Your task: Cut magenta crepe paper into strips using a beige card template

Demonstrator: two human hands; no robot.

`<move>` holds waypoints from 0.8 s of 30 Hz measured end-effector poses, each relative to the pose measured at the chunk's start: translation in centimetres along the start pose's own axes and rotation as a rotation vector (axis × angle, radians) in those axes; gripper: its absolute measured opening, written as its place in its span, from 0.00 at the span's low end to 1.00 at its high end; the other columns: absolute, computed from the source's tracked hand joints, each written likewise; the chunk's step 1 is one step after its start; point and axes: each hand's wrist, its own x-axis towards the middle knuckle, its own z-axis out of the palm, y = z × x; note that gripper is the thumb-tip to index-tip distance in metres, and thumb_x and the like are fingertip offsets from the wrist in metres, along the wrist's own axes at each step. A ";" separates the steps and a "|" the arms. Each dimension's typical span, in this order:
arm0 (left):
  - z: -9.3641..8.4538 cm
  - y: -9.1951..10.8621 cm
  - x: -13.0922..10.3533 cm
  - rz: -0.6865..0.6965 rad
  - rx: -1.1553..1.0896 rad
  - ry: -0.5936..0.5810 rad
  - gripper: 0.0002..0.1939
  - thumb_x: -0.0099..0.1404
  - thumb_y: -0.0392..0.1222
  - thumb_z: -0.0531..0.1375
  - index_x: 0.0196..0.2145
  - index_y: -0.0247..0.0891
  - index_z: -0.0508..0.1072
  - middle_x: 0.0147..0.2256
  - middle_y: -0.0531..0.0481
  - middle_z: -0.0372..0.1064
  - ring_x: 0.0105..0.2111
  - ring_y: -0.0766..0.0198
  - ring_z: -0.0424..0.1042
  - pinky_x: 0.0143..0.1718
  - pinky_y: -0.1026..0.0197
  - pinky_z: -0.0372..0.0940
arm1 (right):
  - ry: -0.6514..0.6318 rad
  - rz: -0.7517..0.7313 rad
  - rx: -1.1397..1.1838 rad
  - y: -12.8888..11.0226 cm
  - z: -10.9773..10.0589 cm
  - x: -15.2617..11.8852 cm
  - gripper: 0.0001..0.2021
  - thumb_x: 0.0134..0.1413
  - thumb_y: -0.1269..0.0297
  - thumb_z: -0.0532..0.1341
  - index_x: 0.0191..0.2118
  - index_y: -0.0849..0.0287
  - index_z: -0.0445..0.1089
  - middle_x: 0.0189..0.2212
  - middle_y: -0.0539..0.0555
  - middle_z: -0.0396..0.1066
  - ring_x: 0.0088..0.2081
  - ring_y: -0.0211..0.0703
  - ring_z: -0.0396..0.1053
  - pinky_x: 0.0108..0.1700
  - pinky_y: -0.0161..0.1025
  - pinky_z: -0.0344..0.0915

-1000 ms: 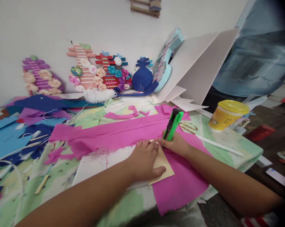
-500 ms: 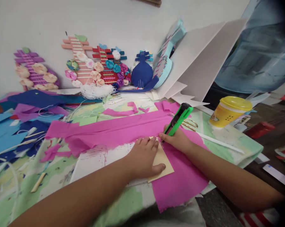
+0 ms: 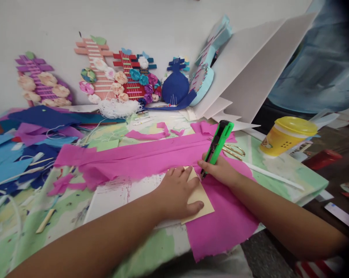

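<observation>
My left hand lies flat with fingers spread on a cream card, pressing it over pink crepe paper and a white board. My right hand is closed around a green and black utility knife. The knife stands tilted, its lower end at the right edge of the card, over the pink paper. Whether the blade tip touches the paper is too small to tell. A long folded strip of the same pink paper stretches across behind both hands.
Gold-handled scissors lie just beyond my right hand. A yellow-lidded cup stands at the table's right side. Blue and purple scraps heap up on the left. Decorated paper instruments and folded white boards lean at the back.
The knife and my right hand have shifted slightly down and right along the card's edge, and the knife stands more upright. My left hand stays in place on the card.
</observation>
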 end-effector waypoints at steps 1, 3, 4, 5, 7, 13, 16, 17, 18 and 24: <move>0.0 0.0 0.0 0.011 0.003 0.006 0.29 0.57 0.59 0.47 0.51 0.38 0.59 0.56 0.37 0.48 0.52 0.42 0.50 0.48 0.44 0.47 | -0.010 0.000 -0.001 0.0 0.0 0.0 0.18 0.44 0.48 0.55 0.20 0.60 0.58 0.17 0.47 0.60 0.22 0.35 0.58 0.27 0.34 0.55; -0.1 0.0 -0.1 0.026 0.010 0.011 0.28 0.58 0.59 0.47 0.51 0.41 0.58 0.56 0.38 0.48 0.52 0.42 0.50 0.48 0.44 0.47 | -0.032 -0.007 0.003 0.0 -0.1 0.0 0.18 0.44 0.48 0.56 0.20 0.60 0.59 0.17 0.47 0.60 0.23 0.35 0.59 0.27 0.34 0.55; -0.2 0.0 -0.1 0.030 0.015 0.011 0.28 0.58 0.58 0.47 0.51 0.41 0.59 0.55 0.39 0.48 0.51 0.43 0.51 0.47 0.44 0.48 | -0.047 -0.013 0.008 0.0 -0.1 0.0 0.18 0.44 0.48 0.56 0.21 0.60 0.59 0.17 0.47 0.60 0.23 0.35 0.59 0.27 0.34 0.55; -0.3 0.0 -0.1 0.032 0.022 0.011 0.27 0.57 0.58 0.48 0.50 0.41 0.59 0.55 0.39 0.49 0.50 0.43 0.52 0.47 0.44 0.48 | -0.061 -0.018 0.013 0.0 -0.1 0.0 0.18 0.43 0.48 0.56 0.21 0.60 0.60 0.17 0.47 0.60 0.23 0.35 0.59 0.27 0.34 0.55; -0.4 0.0 -0.1 0.037 0.037 0.012 0.26 0.57 0.58 0.48 0.48 0.40 0.61 0.54 0.40 0.50 0.48 0.45 0.54 0.46 0.45 0.49 | -0.080 -0.019 0.010 0.1 -0.1 0.0 0.17 0.43 0.49 0.56 0.21 0.60 0.60 0.17 0.47 0.61 0.23 0.35 0.59 0.27 0.34 0.55; -0.6 0.0 -0.1 0.049 0.057 0.004 0.26 0.58 0.58 0.47 0.49 0.40 0.60 0.53 0.41 0.52 0.46 0.46 0.55 0.45 0.44 0.50 | -0.075 -0.023 0.002 0.0 0.0 0.0 0.16 0.42 0.51 0.58 0.21 0.60 0.59 0.18 0.47 0.60 0.23 0.35 0.58 0.26 0.34 0.55; -0.5 0.0 0.0 0.055 0.055 0.002 0.27 0.58 0.58 0.47 0.51 0.41 0.58 0.52 0.41 0.53 0.46 0.46 0.54 0.46 0.44 0.48 | -0.079 -0.025 -0.022 -0.1 0.0 0.0 0.16 0.41 0.51 0.58 0.20 0.60 0.60 0.18 0.48 0.60 0.23 0.36 0.59 0.26 0.35 0.55; -0.5 0.0 0.0 0.056 0.055 0.000 0.27 0.58 0.58 0.47 0.51 0.41 0.58 0.52 0.41 0.53 0.46 0.46 0.54 0.46 0.44 0.48 | -0.076 -0.025 -0.030 -0.1 0.0 0.0 0.16 0.41 0.50 0.58 0.20 0.60 0.60 0.18 0.48 0.60 0.23 0.36 0.59 0.27 0.35 0.55; -0.4 0.0 0.1 0.056 0.054 -0.002 0.28 0.58 0.58 0.47 0.51 0.41 0.58 0.51 0.41 0.53 0.46 0.46 0.54 0.46 0.45 0.48 | -0.070 -0.025 -0.036 0.0 0.0 -0.1 0.17 0.41 0.50 0.58 0.20 0.59 0.59 0.18 0.48 0.60 0.24 0.36 0.59 0.27 0.35 0.56; -0.3 -0.1 0.2 0.049 0.042 -0.001 0.29 0.58 0.58 0.47 0.52 0.40 0.58 0.51 0.40 0.54 0.47 0.45 0.53 0.47 0.44 0.48 | -0.038 -0.020 -0.110 -0.1 0.4 -0.5 0.18 0.41 0.49 0.57 0.19 0.59 0.57 0.16 0.47 0.58 0.22 0.35 0.57 0.25 0.34 0.54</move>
